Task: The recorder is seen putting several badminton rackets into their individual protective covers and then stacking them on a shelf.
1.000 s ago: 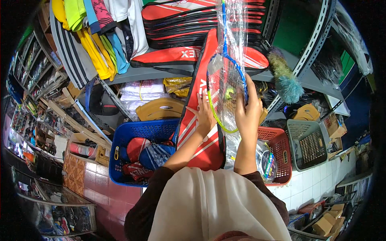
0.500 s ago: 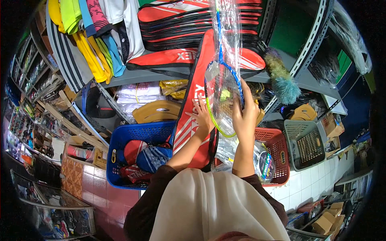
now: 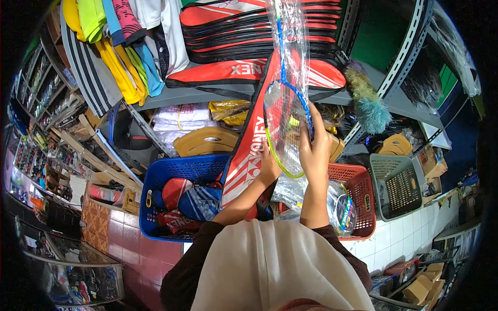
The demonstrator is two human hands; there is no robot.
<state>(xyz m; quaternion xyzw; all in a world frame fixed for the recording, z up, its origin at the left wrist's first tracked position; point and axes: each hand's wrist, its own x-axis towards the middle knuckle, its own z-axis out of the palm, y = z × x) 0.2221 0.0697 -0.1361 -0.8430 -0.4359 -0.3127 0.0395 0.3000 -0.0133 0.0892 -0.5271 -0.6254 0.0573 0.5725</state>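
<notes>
I hold a badminton racket (image 3: 286,124) upright, its blue and yellow-green frame inside a clear plastic sleeve that rises past the shelf above. My right hand (image 3: 315,147) grips the racket head at its right rim. My left hand (image 3: 268,165) touches the lower left rim, next to a red racket cover (image 3: 248,155) that leans from the blue basket up toward the shelf.
A blue basket (image 3: 176,173) with red and blue racket covers sits at the left, a red basket (image 3: 358,194) with wrapped rackets at the right, a grey basket (image 3: 397,184) beyond. Red racket bags (image 3: 228,31) fill the metal shelf; shirts (image 3: 119,46) hang left. A feather duster (image 3: 365,101) hangs right.
The racket and both hands have stayed close together in front of the shelf; my right hand has slid a little along the racket head's right rim.
</notes>
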